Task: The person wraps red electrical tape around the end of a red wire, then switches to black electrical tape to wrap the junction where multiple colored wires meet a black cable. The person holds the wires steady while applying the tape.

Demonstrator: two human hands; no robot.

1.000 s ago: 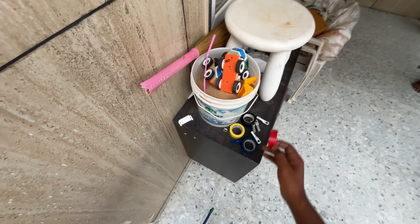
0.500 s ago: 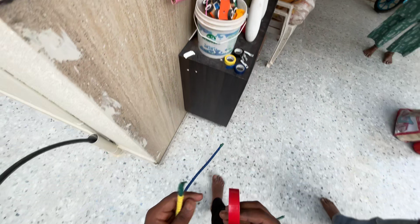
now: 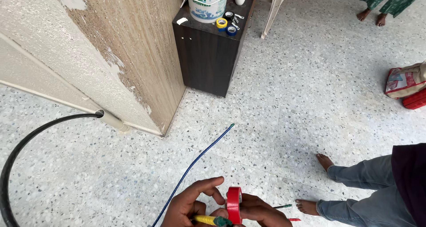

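Now the view has been swung down from the dark cabinet point(image 3: 208, 54) and its white bucket point(image 3: 206, 3) to the speckled floor point(image 3: 288, 103), and that corner has been carried to the upper edge of the frame, well apart from the hands. A second ago only one hand was seen, stretched towards the cabinet top with a small red item at its tips; half a second ago both hands had been brought low over the floor.

A black cable point(image 3: 26, 142) is seen looping from a pipe end at the foot of the peeling wall point(image 3: 111, 45). Another person's legs and bare feet point(image 3: 326, 161) are seen at the right, and more feet at the top right.

A long blue wire point(image 3: 195, 162) is laid across the floor, its far end free near the middle of the frame, its near end running in beside the left hand point(image 3: 188, 205). The left fingers point(image 3: 208, 182) are curled loosely round a yellow and green wire bundle point(image 3: 211, 219), thumb arched above. The red tape roll point(image 3: 234, 204) is held upright, edge-on, in the right hand point(image 3: 262, 213), whose fingers are closed on it from the side, touching the left hand. Judging from this, the tape has been fetched and set against the wires.

On the cabinet's surface a yellow tape roll point(image 3: 221, 22) and a blue tape roll point(image 3: 231, 29) are left beside the bucket.
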